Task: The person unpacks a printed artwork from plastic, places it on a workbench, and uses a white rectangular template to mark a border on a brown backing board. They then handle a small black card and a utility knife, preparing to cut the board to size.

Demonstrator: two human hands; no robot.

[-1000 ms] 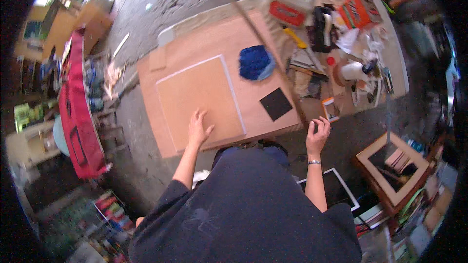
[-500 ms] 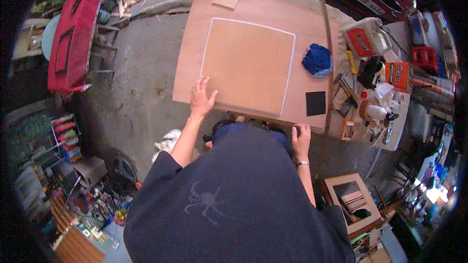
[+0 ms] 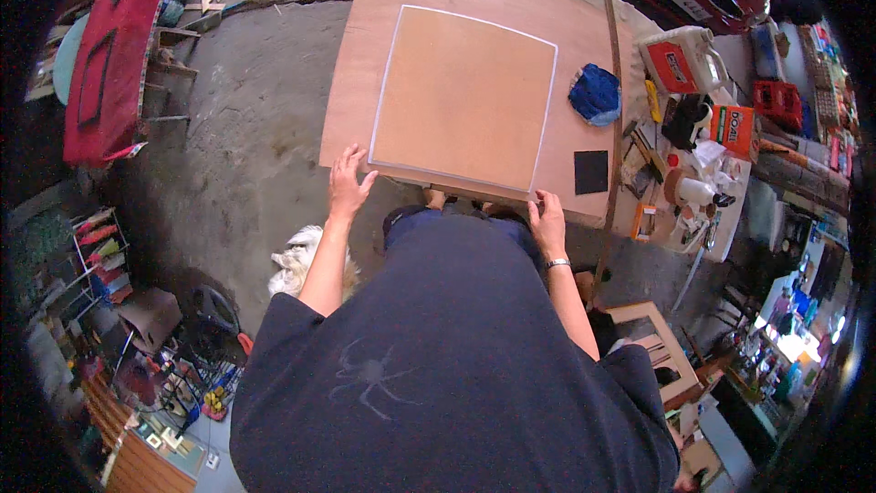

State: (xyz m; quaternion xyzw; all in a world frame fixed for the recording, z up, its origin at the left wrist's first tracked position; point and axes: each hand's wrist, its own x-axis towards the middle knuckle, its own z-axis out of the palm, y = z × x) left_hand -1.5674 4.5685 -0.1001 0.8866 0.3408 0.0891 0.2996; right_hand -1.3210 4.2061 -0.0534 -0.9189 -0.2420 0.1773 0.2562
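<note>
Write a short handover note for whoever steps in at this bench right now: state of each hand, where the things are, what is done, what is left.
Left hand: open, flat on the near left corner of the board.
Right hand: fingers on the board's near edge, right side; grip cannot be told.
Panel: lies flat in the middle of the board, white line round its rim.
Black square and blue cloth: on the board, right of the panel.
Done: panel laid on the board.
Left: nothing on the panel shows cutting or fixing yet.
</note>
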